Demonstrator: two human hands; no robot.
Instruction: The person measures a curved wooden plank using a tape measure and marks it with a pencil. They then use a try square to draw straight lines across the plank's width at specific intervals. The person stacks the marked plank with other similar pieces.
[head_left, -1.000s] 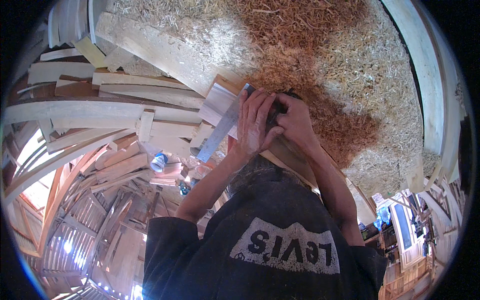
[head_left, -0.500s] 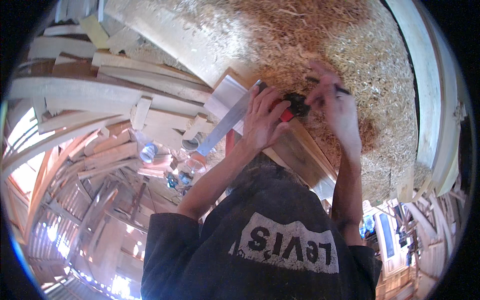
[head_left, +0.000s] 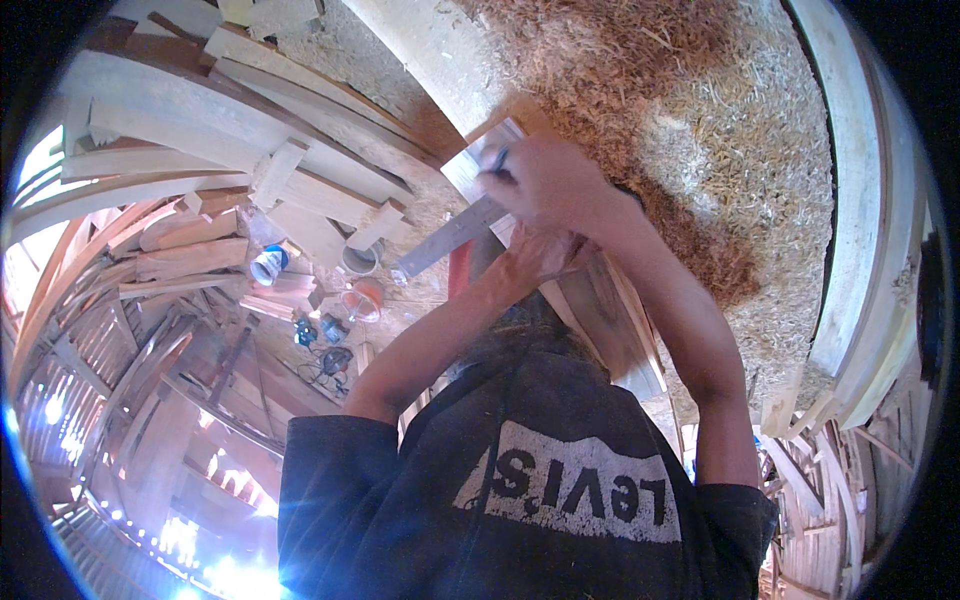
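Observation:
My left hand point(head_left: 545, 256) is closed on a try square at the end of a wooden beam point(head_left: 600, 305); my right wrist hides part of it. The square's flat metal blade point(head_left: 450, 238) sticks out to the lower left, and its other end is covered by my hands. Reaching across above the left, my right hand point(head_left: 548, 180) is curled with a thin dark pencil point(head_left: 499, 158) between its fingers. It is over a pale, smooth wood face point(head_left: 470, 172). Motion blurs the right hand slightly, so whether the pencil touches wood cannot be made out.
Wood shavings point(head_left: 720, 150) cover the surface ahead and right. Boards point(head_left: 290, 175) and offcuts lie at the left. Below them stand a round pot point(head_left: 361, 258), an orange cup point(head_left: 362, 300) and a blue-and-white container point(head_left: 269, 264). A red bar point(head_left: 459, 268) is near my left forearm.
My right hand has swung from over the shavings on the right, leftward across my left hand to the pale wood by the square. The left hand stays on the square; the view has shifted.

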